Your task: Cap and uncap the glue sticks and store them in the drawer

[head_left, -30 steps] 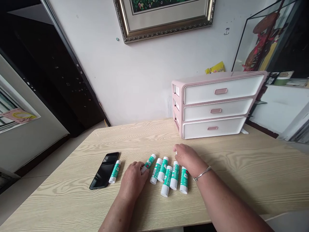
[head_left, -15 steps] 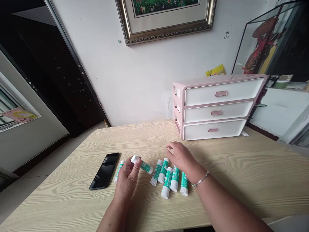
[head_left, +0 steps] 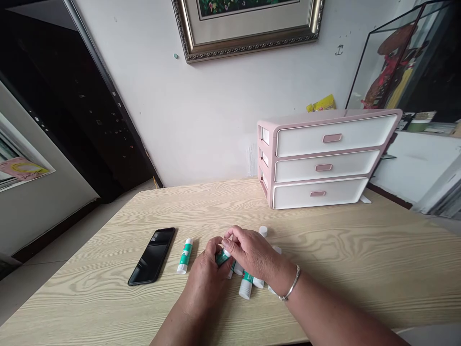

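My left hand (head_left: 206, 271) is wrapped round a green and white glue stick (head_left: 222, 257), held just over the table. From the right, my right hand (head_left: 254, 252) meets it, thumb and fingers closed on the stick's white upper end. Several more glue sticks (head_left: 245, 287) lie on the table beneath and behind my right hand, which covers most of them. Left of my hands, a single glue stick (head_left: 185, 256) lies apart.
A black phone (head_left: 153, 256) lies on the wooden table (head_left: 108, 293) at the left. Toward the back right stands a pink and white drawer unit (head_left: 329, 161), with a yellow packet (head_left: 321, 104) behind its top. A framed picture (head_left: 252, 45) hangs on the wall.
My left hand has moved right with the glue stick. My right hand has come down and left from above the other sticks, and its fingers have closed on the held stick's end.
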The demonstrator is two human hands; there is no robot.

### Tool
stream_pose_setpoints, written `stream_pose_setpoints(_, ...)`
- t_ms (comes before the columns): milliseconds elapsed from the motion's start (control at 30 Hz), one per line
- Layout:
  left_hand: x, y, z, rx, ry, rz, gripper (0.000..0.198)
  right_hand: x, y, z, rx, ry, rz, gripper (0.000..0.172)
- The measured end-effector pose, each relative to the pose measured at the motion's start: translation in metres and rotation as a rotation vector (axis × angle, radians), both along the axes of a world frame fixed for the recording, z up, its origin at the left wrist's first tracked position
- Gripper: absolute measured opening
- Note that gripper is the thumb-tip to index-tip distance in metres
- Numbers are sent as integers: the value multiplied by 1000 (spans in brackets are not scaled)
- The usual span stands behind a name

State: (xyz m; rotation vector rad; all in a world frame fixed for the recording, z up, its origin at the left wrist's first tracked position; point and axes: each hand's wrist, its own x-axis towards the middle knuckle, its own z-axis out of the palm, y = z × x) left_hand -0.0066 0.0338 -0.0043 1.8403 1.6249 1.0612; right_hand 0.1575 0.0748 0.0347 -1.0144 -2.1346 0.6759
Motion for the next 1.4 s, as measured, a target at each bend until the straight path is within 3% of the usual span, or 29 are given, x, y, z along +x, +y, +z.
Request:
stream_pose_setpoints(167,5,-3,7,-3,-22,-40,32,-7,1,-8,19,-65,-59,26)
stream_pose_setpoints(300,2,-4,10,-12,89,-46,30,-9,5,-15,37,29,-134,21)
stream_pose_setpoints(400,1,-7,14,-41,81,-139,35,-8,8,-18,0,136,-131,21)
stream_pose_setpoints(567,3,-12,28,-111,-128,-313,36,-7,9,-19,-55,258,-33,24)
stream_pose_setpoints(700,2,-15,36,-184,-213,-367,34,-7,8,-18,-23,273,-10,23)
stream_pose_setpoints(833,-3,-14,32,-235,-286,-395,39,-5,5,-15,-3,283,32,22)
stream_pose_setpoints(1033,-7,-13,22,-562,-587,-460,47,-4,-6,-9,-19,293,169,21)
stream_pose_setpoints(1167,-7,-18,25,-646,-737,-502,48,2,-5,-10,-7,235,219,21)
stream_pose_setpoints(1233,-12,-23,25,-675,-804,-511,50,14,1,-5,23,221,116,22)
stream_pose_setpoints(1300,-20,-27,20,-699,-881,-497,53,29,11,4,73,275,-127,25)
stream_pose_setpoints(1367,-26,-29,13,-619,-941,-390,52,40,21,15,124,377,-396,29)
stream_pose_setpoints(1400,-27,-30,10,-559,-916,-311,51,43,25,19,130,389,-451,30)
